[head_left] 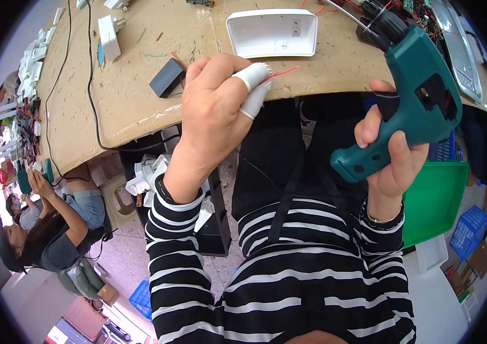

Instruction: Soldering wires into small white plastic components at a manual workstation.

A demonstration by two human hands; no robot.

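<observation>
Right-hand grip: the right hand [395,143] is wrapped around the handle of a teal pistol-grip tool [424,71], fingers curled by its black trigger [388,104]; whether the trigger is pressed, I cannot tell.
Tool line: the handle slants down toward the left, while the black nose points away to the upper left, past the wires.
Left-hand grip: the left hand [213,106] pinches a pair of red wires [282,73] between thumb and finger, both in white finger cots [255,73], with no visible gap between them.
Red wires: their free ends jut rightward and slightly away from the person, toward the tool's side; they lie left of the right hand, well apart from it, so the left is nearer.
White housing: an open plastic shell [272,50] lies just beyond the wires on the workbench [134,114].
Dark box: a small block [166,78] sits just left of the left hand.
Plug adapter: a white one [108,37] lies farther left.
</observation>
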